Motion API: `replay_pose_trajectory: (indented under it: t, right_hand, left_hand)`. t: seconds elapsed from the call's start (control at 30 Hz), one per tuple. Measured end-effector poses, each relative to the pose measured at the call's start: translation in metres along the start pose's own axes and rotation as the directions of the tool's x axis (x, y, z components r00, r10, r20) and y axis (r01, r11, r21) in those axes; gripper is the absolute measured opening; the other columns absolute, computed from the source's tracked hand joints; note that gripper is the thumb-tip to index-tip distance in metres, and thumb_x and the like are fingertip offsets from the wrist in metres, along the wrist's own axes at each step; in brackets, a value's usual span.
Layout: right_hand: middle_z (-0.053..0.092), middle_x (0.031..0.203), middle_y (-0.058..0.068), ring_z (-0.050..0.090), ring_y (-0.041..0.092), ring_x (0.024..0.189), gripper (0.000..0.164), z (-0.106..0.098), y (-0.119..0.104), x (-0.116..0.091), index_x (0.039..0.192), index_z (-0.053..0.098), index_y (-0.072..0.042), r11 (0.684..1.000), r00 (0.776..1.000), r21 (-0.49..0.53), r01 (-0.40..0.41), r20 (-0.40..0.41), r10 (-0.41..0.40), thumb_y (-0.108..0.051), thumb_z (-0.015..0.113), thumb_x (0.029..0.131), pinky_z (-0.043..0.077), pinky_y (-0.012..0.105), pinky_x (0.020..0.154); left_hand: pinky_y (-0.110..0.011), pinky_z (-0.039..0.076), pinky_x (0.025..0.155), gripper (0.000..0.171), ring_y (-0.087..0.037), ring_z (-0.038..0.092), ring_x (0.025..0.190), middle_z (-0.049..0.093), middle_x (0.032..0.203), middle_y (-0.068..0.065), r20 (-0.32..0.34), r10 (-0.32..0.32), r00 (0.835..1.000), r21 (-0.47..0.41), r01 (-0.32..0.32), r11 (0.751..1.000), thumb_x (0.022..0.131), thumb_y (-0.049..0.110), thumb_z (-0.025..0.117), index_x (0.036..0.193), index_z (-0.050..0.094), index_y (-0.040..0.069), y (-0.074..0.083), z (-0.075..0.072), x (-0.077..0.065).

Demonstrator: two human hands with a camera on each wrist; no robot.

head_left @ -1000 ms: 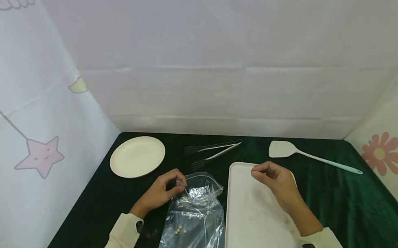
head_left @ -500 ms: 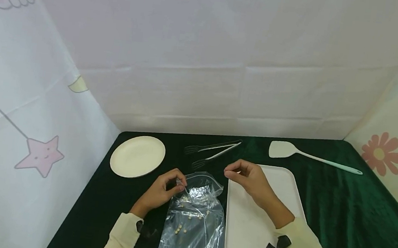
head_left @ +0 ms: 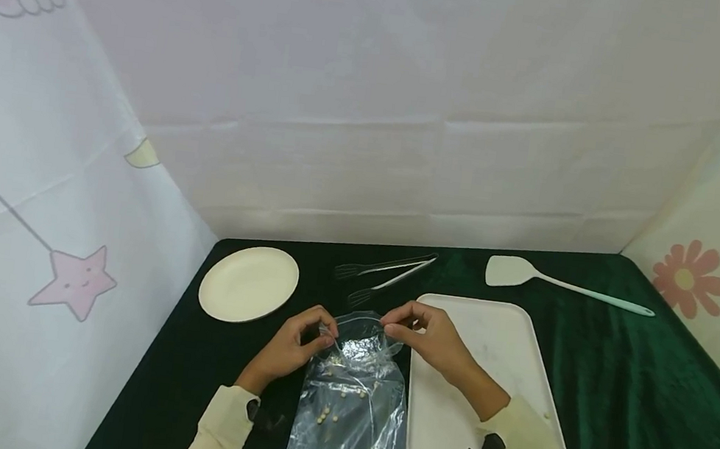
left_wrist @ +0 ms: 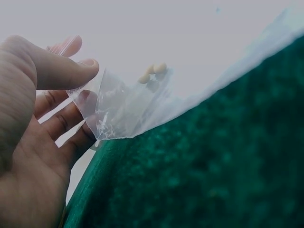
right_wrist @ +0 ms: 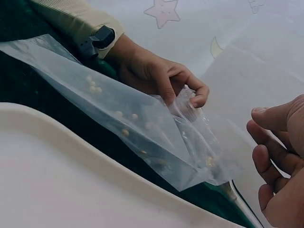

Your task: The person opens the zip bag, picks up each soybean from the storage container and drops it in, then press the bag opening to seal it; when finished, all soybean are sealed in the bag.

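In the head view my left hand (head_left: 293, 341) pinches the left edge of a clear plastic zip bag (head_left: 344, 445) at its mouth. Thumb and forefinger grip the bag's thin film (left_wrist: 114, 109) in the left wrist view. Several small round pale beans (head_left: 325, 417) lie inside the bag. Over the bag's top right corner is my right hand (head_left: 430, 336), thumb and forefinger tips close together. From the right wrist, this hand (right_wrist: 285, 152) appears just off the bag (right_wrist: 133, 118), fingers curled in; I cannot tell whether a bean sits between the fingertips.
A white tray (head_left: 443, 427) lies right of the bag, partly under the right forearm, with a pale bean (head_left: 545, 416) on it. Behind are a white plate (head_left: 249, 284), metal tongs (head_left: 387, 276) and a white spatula (head_left: 511, 271). Dark green cloth (head_left: 622, 380) covers the table.
My right hand has moved left and a little down, from over the tray to the bag's mouth. The left hand and bag have stayed in place.
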State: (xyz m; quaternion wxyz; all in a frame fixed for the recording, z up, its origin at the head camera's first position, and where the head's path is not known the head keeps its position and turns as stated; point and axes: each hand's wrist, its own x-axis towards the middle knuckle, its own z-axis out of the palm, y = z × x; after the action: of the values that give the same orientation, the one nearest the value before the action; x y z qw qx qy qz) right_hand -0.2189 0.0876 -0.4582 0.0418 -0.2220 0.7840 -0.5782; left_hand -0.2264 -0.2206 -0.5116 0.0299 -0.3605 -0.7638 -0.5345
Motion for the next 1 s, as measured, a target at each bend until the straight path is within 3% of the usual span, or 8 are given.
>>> replay_pose_trajectory:
  t: [0.23, 0.43, 0.6, 0.73, 0.9, 1.0]
  right_hand:
    - [0.07, 0.1, -0.014, 0.06, 0.015, 0.098, 0.011, -0.027, 0.001, -0.016, 0.097, 0.072, -0.034, 0.984, 0.997, -0.178, 0.006, -0.069, -0.018, -0.042, 0.074, 0.09, 0.043, 0.051, 0.092]
    - [0.067, 0.095, -0.019, 0.059, 0.012, 0.091, 0.009, -0.066, 0.003, -0.046, 0.094, 0.07, -0.036, 0.935, 0.996, -0.353, 0.04, -0.06, -0.065, -0.037, 0.077, 0.089, 0.043, 0.057, 0.093]
    - [0.065, 0.092, -0.019, 0.058, 0.009, 0.088, 0.011, -0.102, 0.009, -0.07, 0.093, 0.068, -0.035, 0.889, 0.996, -0.452, 0.07, -0.014, -0.085, -0.031, 0.078, 0.089, 0.047, 0.05, 0.086]
    - [0.063, 0.09, -0.022, 0.056, 0.009, 0.087, 0.018, -0.125, 0.016, -0.086, 0.092, 0.068, -0.034, 0.826, 0.995, -0.555, 0.104, 0.062, -0.084, -0.022, 0.081, 0.087, 0.047, 0.043, 0.08]
    - [0.058, 0.086, -0.026, 0.052, 0.01, 0.088, 0.028, -0.14, 0.02, -0.103, 0.085, 0.066, -0.036, 0.721, 0.984, -0.679, 0.139, 0.176, -0.024, -0.014, 0.084, 0.082, 0.031, 0.051, 0.086]
    - [0.058, 0.085, -0.025, 0.05, 0.009, 0.089, 0.03, -0.143, 0.02, -0.109, 0.082, 0.064, -0.037, 0.698, 0.976, -0.701, 0.146, 0.216, 0.014, -0.015, 0.084, 0.082, 0.027, 0.055, 0.088]
  left_hand:
    - [-0.035, 0.051, 0.071, 0.011, -0.02, 0.058, 0.086, 0.06, 0.106, -0.001, 0.008, -0.03, 1.0, -0.009, 0.03, 1.0, 0.099, 0.008, 0.064, 0.109, 0.063, 0.01, -0.001, 0.002, -0.001]
    - [-0.034, 0.05, 0.07, 0.011, -0.02, 0.056, 0.085, 0.06, 0.105, -0.001, 0.006, -0.039, 0.999, -0.01, 0.039, 0.999, 0.098, 0.008, 0.065, 0.109, 0.063, 0.012, -0.001, 0.002, 0.0]
    - [-0.034, 0.05, 0.071, 0.012, -0.02, 0.056, 0.085, 0.06, 0.104, -0.001, -0.001, -0.037, 0.999, -0.006, 0.037, 0.999, 0.098, 0.008, 0.065, 0.108, 0.063, 0.014, -0.002, 0.001, 0.0]
    - [-0.034, 0.05, 0.071, 0.011, -0.02, 0.056, 0.085, 0.061, 0.104, -0.001, 0.0, -0.042, 0.999, -0.005, 0.042, 0.999, 0.098, 0.01, 0.065, 0.108, 0.064, 0.014, -0.002, 0.0, 0.0]
    - [-0.034, 0.05, 0.072, 0.01, -0.02, 0.056, 0.086, 0.061, 0.104, -0.001, 0.002, -0.038, 0.999, -0.001, 0.038, 0.999, 0.098, 0.01, 0.065, 0.108, 0.064, 0.011, -0.003, 0.0, 0.0]
    - [-0.034, 0.05, 0.073, 0.011, -0.02, 0.056, 0.087, 0.061, 0.104, -0.001, 0.004, -0.031, 1.0, -0.001, 0.031, 1.0, 0.098, 0.009, 0.066, 0.108, 0.064, 0.009, -0.004, 0.001, 0.001]
